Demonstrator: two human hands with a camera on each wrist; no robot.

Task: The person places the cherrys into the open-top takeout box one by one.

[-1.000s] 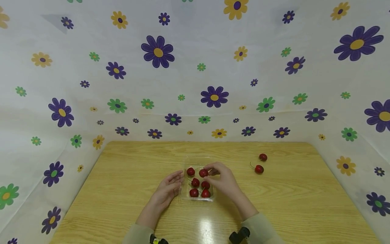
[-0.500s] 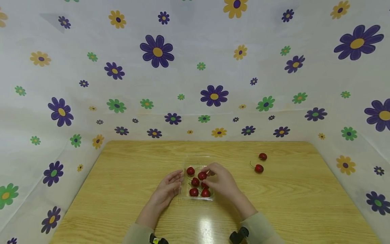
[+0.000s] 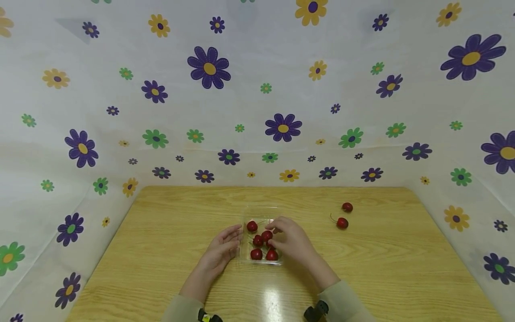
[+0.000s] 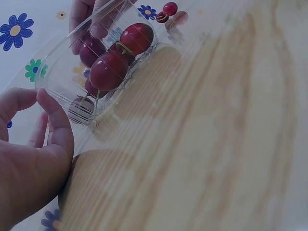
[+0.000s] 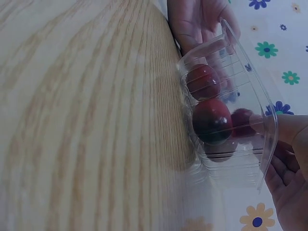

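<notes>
A clear plastic box (image 3: 261,263) stands on the table with several red cherries (image 3: 256,254) in it, some with stems. My left hand (image 3: 219,251) rests at the box's left side, its fingertips right at the wall and rim. Over the right side reaches my right hand (image 3: 293,237), thumb and fingers spread apart inside the rim. Just left of those fingers lies one cherry (image 3: 267,235), close against another cherry (image 3: 258,241). In the right wrist view the thumb (image 5: 260,124) meets a cherry (image 5: 243,121). Part of one cherry is hidden behind this thumb in the head view.
Two more cherries lie on the table at the back right, one (image 3: 347,207) behind the other (image 3: 342,223), whose stem points left. The wooden table (image 3: 181,214) ends at a white flower-patterned cloth (image 3: 241,103) at the back and sides.
My right hand has brought a cherry slightly nearer and down among the others, and its fingers have parted from it. The left hand has stayed at the box.
</notes>
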